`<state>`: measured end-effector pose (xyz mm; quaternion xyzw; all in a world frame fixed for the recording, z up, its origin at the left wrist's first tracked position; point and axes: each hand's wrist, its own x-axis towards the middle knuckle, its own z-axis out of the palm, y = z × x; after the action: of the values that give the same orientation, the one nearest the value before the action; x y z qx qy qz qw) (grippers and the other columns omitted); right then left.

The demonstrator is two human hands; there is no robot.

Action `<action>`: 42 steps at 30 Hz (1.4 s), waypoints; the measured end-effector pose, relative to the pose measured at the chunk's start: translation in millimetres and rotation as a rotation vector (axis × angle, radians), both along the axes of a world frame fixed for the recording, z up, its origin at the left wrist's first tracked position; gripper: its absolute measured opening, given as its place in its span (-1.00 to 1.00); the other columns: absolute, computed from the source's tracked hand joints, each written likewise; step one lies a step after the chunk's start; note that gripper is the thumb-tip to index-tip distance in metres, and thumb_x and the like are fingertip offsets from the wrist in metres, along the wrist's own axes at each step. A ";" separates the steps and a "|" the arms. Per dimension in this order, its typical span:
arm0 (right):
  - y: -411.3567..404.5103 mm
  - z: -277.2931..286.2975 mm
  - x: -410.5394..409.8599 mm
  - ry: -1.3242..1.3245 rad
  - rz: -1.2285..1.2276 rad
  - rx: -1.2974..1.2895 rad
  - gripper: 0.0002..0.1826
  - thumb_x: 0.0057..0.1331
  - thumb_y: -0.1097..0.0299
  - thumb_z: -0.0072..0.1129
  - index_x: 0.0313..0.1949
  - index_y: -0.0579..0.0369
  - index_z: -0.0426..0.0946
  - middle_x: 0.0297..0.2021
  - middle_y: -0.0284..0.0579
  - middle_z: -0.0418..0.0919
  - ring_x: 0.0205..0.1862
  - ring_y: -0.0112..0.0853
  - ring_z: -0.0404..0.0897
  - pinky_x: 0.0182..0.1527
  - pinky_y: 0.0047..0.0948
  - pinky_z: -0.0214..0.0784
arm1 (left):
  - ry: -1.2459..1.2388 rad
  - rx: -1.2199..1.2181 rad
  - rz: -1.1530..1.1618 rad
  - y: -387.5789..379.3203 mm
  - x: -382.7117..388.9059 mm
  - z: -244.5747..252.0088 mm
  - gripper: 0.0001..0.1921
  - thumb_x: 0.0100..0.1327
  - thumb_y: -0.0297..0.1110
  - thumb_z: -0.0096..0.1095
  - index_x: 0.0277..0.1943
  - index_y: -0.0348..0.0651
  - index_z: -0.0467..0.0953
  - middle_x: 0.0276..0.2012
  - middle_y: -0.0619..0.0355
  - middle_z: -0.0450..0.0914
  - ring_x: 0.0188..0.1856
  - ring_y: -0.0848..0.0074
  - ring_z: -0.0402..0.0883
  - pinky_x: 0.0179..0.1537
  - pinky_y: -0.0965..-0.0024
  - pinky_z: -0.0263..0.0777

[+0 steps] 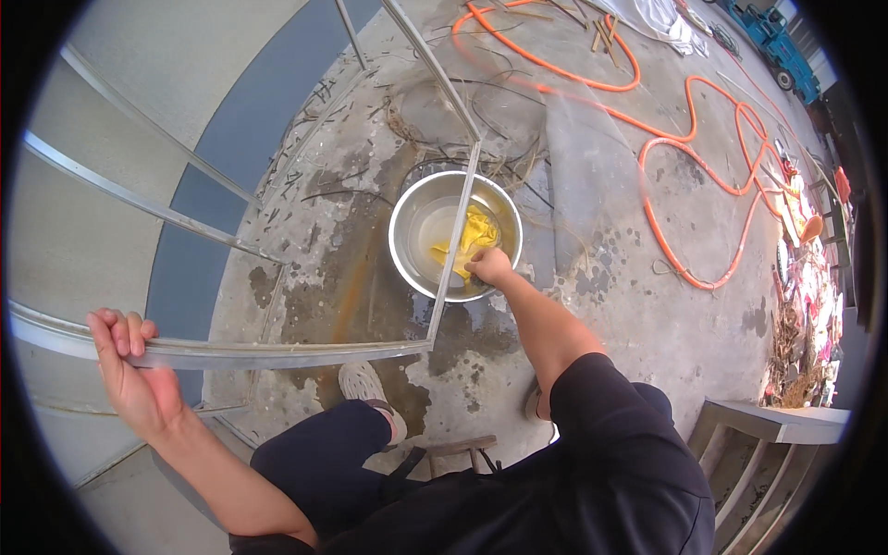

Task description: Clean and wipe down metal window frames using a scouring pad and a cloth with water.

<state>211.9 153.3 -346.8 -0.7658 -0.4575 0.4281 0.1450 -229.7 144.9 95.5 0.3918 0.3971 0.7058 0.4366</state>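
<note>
A metal frame [277, 352] with a long lower rail stands before me, and my left hand [139, 374] is closed around that rail at the left. A round metal basin [397, 239] of cloudy water sits on the wet concrete, beyond the frame's near corner. My right hand [490, 266] reaches over the basin's near right rim and pinches a yellow cloth [479, 229], which lies bunched and partly in the water. One thin bar of the frame crosses in front of the basin and cloth. The fingertips of my right hand are partly hidden.
An orange hose [652, 201] loops over the concrete on the right. Thin dark cables or twigs [485, 156] lie behind the basin. A low stool [461, 444] is close to my legs. A slatted grey structure [749, 423] stands at lower right, a blue vehicle [777, 48] at far right.
</note>
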 end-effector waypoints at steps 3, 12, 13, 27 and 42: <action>12.7 -42.4 -35.2 0.069 0.272 0.099 -0.60 0.08 0.16 0.39 -0.14 0.10 0.68 -0.17 0.10 0.71 -0.08 -0.05 0.69 0.04 -0.18 0.52 | 0.038 0.057 0.028 -12.5 1.4 12.8 -0.80 0.60 -0.28 0.00 -0.12 -0.23 0.41 -0.42 0.30 0.21 -0.44 0.64 0.17 -0.29 0.52 0.21; 26.8 -50.1 -53.5 -0.469 0.430 0.021 -0.68 0.30 0.40 0.10 0.04 0.09 0.60 0.16 0.04 0.45 0.19 -0.03 0.51 0.19 -0.13 0.47 | 0.106 0.185 -0.119 -26.3 13.8 28.2 -0.85 0.58 -0.38 -0.01 -0.15 -0.27 0.33 -0.43 0.27 0.14 -0.45 0.63 0.11 -0.36 0.54 0.17; 24.9 -48.3 -53.1 -0.456 0.434 0.016 -0.68 0.30 0.40 0.10 0.04 0.09 0.60 0.16 0.04 0.45 0.19 -0.03 0.51 0.19 -0.13 0.47 | 0.121 0.200 -0.142 -26.8 16.2 28.7 -0.85 0.58 -0.39 -0.01 -0.16 -0.26 0.32 -0.42 0.27 0.14 -0.45 0.63 0.12 -0.36 0.53 0.17; 20.2 -49.9 -22.2 0.326 -1.001 0.470 -0.77 0.21 0.35 0.35 -0.22 0.23 0.61 -0.39 -0.25 0.61 -0.37 -0.49 0.55 -0.18 -0.44 0.47 | 0.202 0.315 -0.224 -33.1 74.5 11.5 -0.72 0.57 -0.26 -0.01 0.05 -0.35 0.42 -0.58 0.34 0.18 -0.60 0.69 0.12 -0.51 0.62 0.15; -28.4 -14.7 -74.4 0.095 -0.449 0.307 -0.74 0.13 0.35 0.43 -0.24 0.22 0.62 -0.28 0.09 0.65 -0.17 -0.06 0.65 -0.03 -0.19 0.50 | 0.358 0.330 -0.209 -46.6 86.0 5.8 -0.72 0.62 -0.17 -0.14 -0.02 -0.18 0.45 -0.62 0.38 0.18 -0.63 0.69 0.12 -0.50 0.58 0.12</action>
<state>137.5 124.9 -361.6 -0.7963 -0.3283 0.3463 0.3717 -143.7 98.4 101.3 0.6153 0.3048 0.6316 0.3600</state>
